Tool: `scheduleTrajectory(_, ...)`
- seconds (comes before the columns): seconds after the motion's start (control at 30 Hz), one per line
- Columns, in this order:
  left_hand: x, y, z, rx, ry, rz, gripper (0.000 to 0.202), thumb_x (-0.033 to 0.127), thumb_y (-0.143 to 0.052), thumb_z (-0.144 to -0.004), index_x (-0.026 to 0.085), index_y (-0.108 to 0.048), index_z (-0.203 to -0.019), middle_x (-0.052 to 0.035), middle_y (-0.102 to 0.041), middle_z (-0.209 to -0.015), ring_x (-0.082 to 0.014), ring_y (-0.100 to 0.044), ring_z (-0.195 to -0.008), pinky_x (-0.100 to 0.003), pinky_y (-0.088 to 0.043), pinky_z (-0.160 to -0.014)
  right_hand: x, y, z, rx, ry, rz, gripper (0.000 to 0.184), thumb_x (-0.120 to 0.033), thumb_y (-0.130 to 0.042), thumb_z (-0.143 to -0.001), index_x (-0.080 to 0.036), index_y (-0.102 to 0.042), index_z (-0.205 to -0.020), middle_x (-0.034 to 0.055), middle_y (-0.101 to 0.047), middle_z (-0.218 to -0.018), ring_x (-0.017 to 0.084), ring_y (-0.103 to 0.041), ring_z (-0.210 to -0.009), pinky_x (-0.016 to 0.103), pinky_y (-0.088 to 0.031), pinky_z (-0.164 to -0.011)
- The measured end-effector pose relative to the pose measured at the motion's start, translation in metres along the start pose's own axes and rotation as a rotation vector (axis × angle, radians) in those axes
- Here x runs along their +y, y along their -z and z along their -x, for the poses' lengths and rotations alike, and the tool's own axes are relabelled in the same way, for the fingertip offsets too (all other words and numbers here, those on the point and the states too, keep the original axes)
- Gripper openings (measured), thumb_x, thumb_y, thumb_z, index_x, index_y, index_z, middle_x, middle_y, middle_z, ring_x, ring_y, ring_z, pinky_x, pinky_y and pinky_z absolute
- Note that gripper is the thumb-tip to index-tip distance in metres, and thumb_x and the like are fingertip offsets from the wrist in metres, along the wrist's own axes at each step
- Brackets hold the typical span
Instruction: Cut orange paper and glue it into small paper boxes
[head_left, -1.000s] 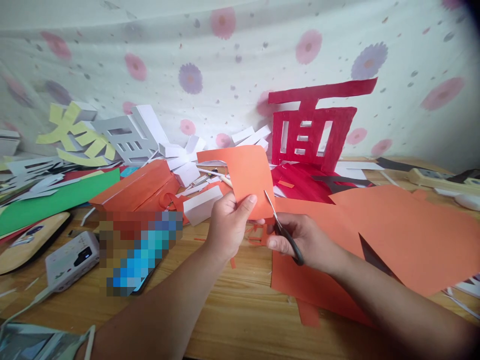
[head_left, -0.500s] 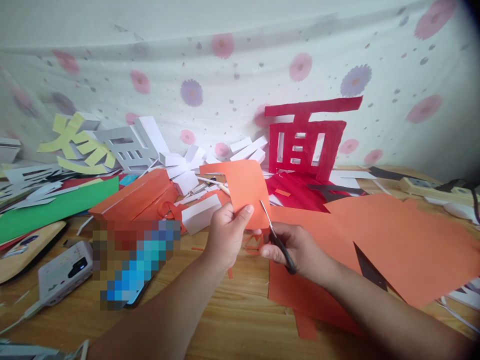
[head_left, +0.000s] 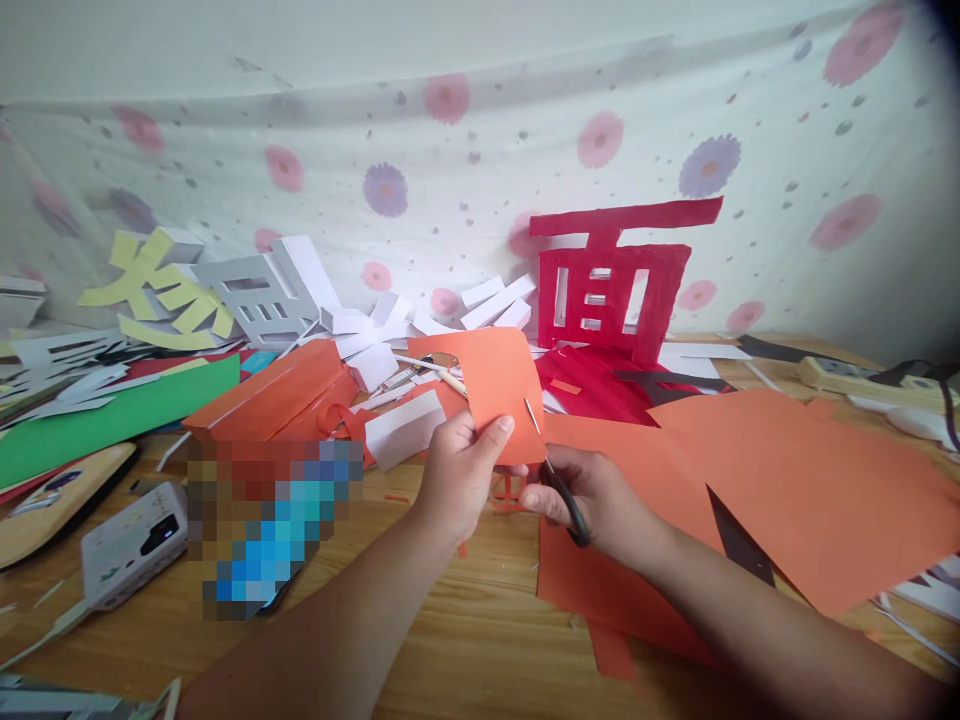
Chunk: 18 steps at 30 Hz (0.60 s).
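My left hand (head_left: pixel 466 465) pinches a piece of orange paper (head_left: pixel 504 375) by its lower edge, thumb on the near face. The piece is held up above the table, with a strip reaching left from its top. My right hand (head_left: pixel 589 495) grips black-handled scissors (head_left: pixel 568 500). Their blades meet the right edge of the orange paper, and one blade tip shows in front of it. Below the hands hangs or lies a thin orange cut-out (head_left: pixel 508 490), partly hidden by my fingers. Large orange sheets (head_left: pixel 795 480) lie under and beyond my right forearm.
A red cut-out character (head_left: pixel 611 280) stands at the back right. White paper blocks (head_left: pixel 495 300) and a yellow character (head_left: pixel 161 285) are piled behind. On the left lie an orange folded piece (head_left: pixel 270 395), green paper (head_left: pixel 127 415), a power bank (head_left: pixel 135 545) and a blurred-out phone (head_left: pixel 289 530).
The orange paper has shifted slightly right and down in my left hand. The scissor blades have moved a little against its right edge. Both hands keep their hold.
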<state>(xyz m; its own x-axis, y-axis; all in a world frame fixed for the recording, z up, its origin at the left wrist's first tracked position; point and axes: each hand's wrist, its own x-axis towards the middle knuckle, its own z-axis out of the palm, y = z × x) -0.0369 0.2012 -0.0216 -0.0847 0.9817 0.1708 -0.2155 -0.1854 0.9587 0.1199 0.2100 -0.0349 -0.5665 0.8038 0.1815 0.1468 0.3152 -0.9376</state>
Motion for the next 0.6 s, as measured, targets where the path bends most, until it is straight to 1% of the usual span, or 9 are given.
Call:
scheduleTrajectory(0.2, 0.003, -0.0028, 0.0023, 0.008, 0.024, -0.05, 0.026, 0.039, -0.07, -0.076, 0.013, -0.065, -0.075, -0.0009, -0.065, -0.059, -0.0123, -0.059, -0.047, -0.022, -0.048, -0.046, 0.0, 0.0012, -0.0012, 0.015, 0.015, -0.014, 0.047, -0.063, -0.064, -0.078, -0.016, -0.062, -0.085, 0.0003, -0.053, -0.074, 0.013, -0.044, -0.066, 0.025, -0.039, -0.061)
scheduleTrajectory(0.37, 0.0013, -0.0023, 0.0017, 0.0, 0.024, -0.029, 0.023, 0.036, -0.069, -0.077, 0.013, -0.065, -0.075, -0.0004, -0.065, -0.061, -0.0117, -0.058, -0.048, -0.022, -0.048, -0.048, -0.002, 0.0017, -0.001, 0.029, 0.0, 0.024, 0.049, -0.063, -0.064, -0.077, -0.015, -0.066, -0.087, 0.0003, -0.055, -0.071, 0.012, -0.045, -0.062, 0.024, -0.039, -0.056)
scheduleTrajectory(0.47, -0.0013, -0.0011, 0.0018, -0.02, -0.005, -0.035, 0.02, 0.034, -0.067, -0.079, 0.014, -0.066, -0.08, -0.0023, -0.069, -0.073, -0.0139, -0.062, -0.062, -0.024, -0.05, -0.058, -0.0036, 0.0018, -0.0005, 0.03, -0.005, 0.036, 0.051, -0.065, -0.063, -0.077, -0.014, -0.067, -0.087, 0.0008, -0.057, -0.069, 0.012, -0.046, -0.061, 0.024, -0.039, -0.055)
scheduleTrajectory(0.53, -0.0031, -0.0003, 0.0022, -0.049, -0.012, -0.05, 0.02, 0.034, -0.067, -0.08, 0.014, -0.067, -0.083, -0.0037, -0.07, -0.082, -0.0157, -0.063, -0.073, -0.025, -0.049, -0.065, -0.0047, 0.0019, -0.0005, 0.029, -0.007, 0.017, 0.052, -0.065, -0.062, -0.077, -0.015, -0.067, -0.087, 0.0029, -0.062, -0.073, 0.015, -0.052, -0.065, 0.026, -0.043, -0.059)
scheduleTrajectory(0.6, -0.0042, 0.0001, 0.0024, -0.078, -0.006, -0.068, 0.02, 0.034, -0.067, -0.079, 0.014, -0.066, -0.081, -0.0039, -0.069, -0.083, -0.016, -0.061, -0.076, -0.025, -0.047, -0.067, -0.0052, 0.0019, -0.0005, 0.028, -0.002, -0.009, 0.05, -0.065, -0.063, -0.077, -0.015, -0.067, -0.087, 0.0046, -0.065, -0.078, 0.017, -0.056, -0.071, 0.028, -0.046, -0.064)
